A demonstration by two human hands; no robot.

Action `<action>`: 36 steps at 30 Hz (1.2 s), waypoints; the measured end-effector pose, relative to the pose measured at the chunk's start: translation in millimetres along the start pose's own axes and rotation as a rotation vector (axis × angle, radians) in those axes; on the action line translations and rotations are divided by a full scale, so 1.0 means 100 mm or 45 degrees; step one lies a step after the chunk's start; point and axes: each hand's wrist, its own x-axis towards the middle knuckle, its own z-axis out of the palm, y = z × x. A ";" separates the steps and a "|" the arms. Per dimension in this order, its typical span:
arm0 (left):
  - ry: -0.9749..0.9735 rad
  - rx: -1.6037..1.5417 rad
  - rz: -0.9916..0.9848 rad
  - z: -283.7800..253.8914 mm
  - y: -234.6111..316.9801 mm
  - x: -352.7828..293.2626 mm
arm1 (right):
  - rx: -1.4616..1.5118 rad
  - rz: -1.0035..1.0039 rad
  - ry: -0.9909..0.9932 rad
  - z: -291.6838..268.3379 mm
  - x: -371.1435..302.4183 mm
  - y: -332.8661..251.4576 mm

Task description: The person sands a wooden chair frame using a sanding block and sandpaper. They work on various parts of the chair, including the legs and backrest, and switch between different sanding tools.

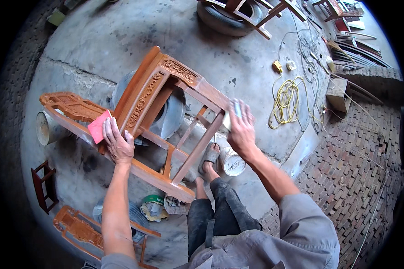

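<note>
Two hands work the carved wooden chair (141, 103), tipped over above a grey tub (174, 111)! The left hand (119, 142) grasps a pink pad (99, 127); the right hand (241, 127), fingers blurred, clasps a pale pad (227, 121) at the frame's corner. Carving and joinery look done; smoothing seems under way, pale rails perhaps left, though I can't tell how much.

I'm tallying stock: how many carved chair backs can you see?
2: one carved back left of the left hand, and a second back at lower left. More may be hidden or cut off at the top edge.
</note>
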 end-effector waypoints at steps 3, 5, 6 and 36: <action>-0.015 -0.023 0.010 0.01 0.05 0.04 | 0.101 0.166 0.164 0.06 0.06 -0.11; -0.018 -0.021 0.022 0.08 0.15 0.07 | 0.002 0.089 0.119 0.18 0.61 -0.27; -0.031 -0.008 0.016 0.06 0.13 0.04 | 0.043 0.024 0.099 0.14 0.59 -0.27; -0.062 -0.009 -0.041 0.00 0.11 0.06 | 0.096 -0.325 0.011 0.11 0.93 -0.32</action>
